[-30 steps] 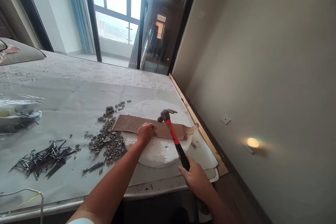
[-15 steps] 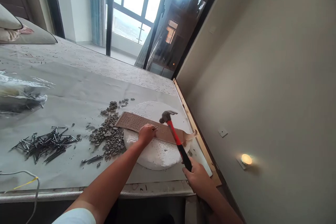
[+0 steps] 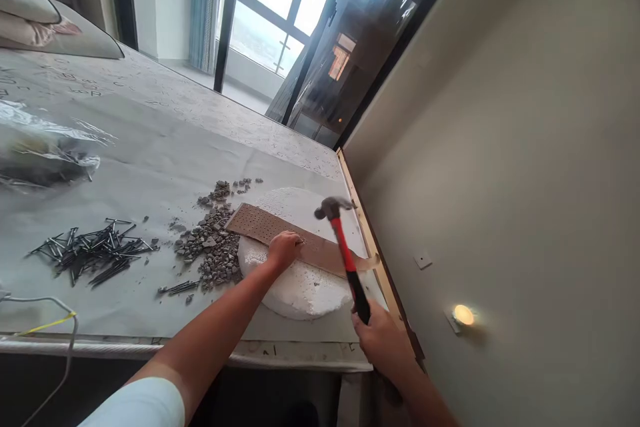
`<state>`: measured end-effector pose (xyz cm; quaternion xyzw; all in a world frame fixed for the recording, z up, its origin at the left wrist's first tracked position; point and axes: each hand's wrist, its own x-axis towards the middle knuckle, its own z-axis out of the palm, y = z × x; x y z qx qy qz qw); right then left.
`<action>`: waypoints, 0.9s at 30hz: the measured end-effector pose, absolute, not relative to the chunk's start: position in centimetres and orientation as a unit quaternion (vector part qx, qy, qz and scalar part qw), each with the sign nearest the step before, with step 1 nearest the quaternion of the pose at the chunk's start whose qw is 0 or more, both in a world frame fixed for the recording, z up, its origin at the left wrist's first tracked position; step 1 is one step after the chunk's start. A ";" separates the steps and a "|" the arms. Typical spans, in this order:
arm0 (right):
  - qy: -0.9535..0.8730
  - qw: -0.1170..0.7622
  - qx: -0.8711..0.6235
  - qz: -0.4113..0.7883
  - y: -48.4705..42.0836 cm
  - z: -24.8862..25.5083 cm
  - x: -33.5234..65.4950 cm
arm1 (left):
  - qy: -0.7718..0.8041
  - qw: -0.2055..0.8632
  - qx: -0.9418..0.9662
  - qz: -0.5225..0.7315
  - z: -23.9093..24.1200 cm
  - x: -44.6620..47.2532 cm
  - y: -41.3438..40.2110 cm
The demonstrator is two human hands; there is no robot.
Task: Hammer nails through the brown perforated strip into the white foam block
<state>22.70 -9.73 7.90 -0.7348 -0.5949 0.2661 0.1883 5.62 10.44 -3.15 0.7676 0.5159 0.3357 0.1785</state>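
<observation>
My right hand (image 3: 385,340) is wrapped round the black grip of a claw hammer (image 3: 344,247) with a red shaft. The hammer's head is raised, to the right of my left hand. My left hand (image 3: 284,248) rests closed on a brown strip (image 3: 263,223) dotted with rows of small holes. Its fingertips pinch something too small to make out. The strip lies across a round white foam-like slab (image 3: 295,297), its right end curling up near a wooden edge.
Grey gravel (image 3: 215,240) lies left of the slab, with a few nails (image 3: 183,287) below it. Farther left are a heap of nails (image 3: 97,250), a clear plastic bag (image 3: 45,153) and a white cable (image 3: 75,340). A wall (image 3: 500,180) rises on the right.
The hammer has moved up and to the right, away from my left hand. My left hand stays at the same spot on the strip. The whole view has tilted slightly.
</observation>
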 end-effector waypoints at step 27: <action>-0.596 0.185 -0.740 0.249 -10.3 5.7 22.1 | 0.515 0.212 0.758 0.341 -2.9 5.4 10.3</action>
